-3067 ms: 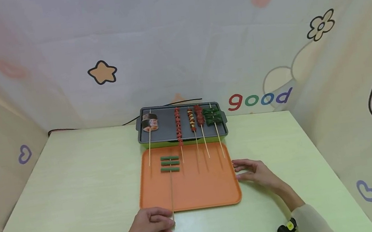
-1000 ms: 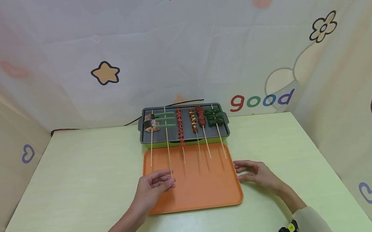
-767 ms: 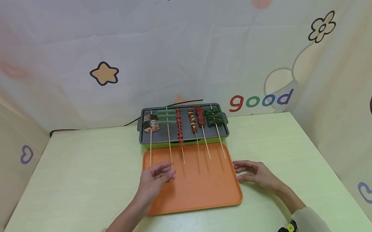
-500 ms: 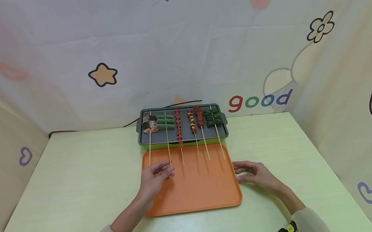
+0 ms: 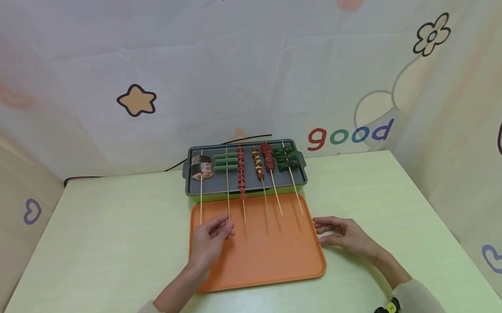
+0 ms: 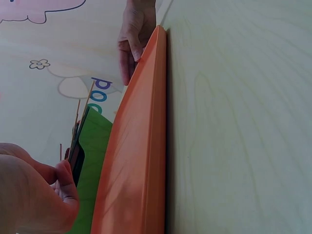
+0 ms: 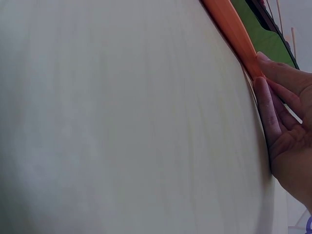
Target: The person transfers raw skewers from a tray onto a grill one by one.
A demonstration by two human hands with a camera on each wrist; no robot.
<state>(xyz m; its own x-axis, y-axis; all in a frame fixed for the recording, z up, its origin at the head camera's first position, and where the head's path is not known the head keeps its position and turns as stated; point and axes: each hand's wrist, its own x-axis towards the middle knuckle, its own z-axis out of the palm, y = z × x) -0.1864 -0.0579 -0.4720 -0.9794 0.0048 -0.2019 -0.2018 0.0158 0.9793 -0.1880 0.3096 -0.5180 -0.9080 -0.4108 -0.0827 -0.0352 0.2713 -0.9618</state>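
Observation:
My left hand (image 5: 210,244) pinches the stick of a skewer with green rod-shaped pieces (image 5: 225,163) between thumb and fingers, above the orange tray (image 5: 274,262). The green pieces are over the dark grill plate (image 5: 221,185), between a skewer of thick rolls (image 5: 201,167) and a thin red skewer (image 5: 241,173). Whether they rest fully on the plate is hard to tell. In the left wrist view the left hand (image 6: 34,190) hides most of its stick. My right hand (image 5: 347,235) touches the tray's right edge with thumb and fingertips, its fingers fairly straight.
Farther right on the grill lie a mixed-colour skewer (image 5: 258,163), a dark red one (image 5: 268,157) and a leafy green one (image 5: 286,158). Their sticks reach out over the tray. A patterned curtain (image 5: 241,83) stands behind the pale table (image 5: 115,248).
My left hand has carried the green skewer from the tray forward onto the grill area. Over the last half second its green pieces shifted slightly right. My right hand stayed at the tray's edge.

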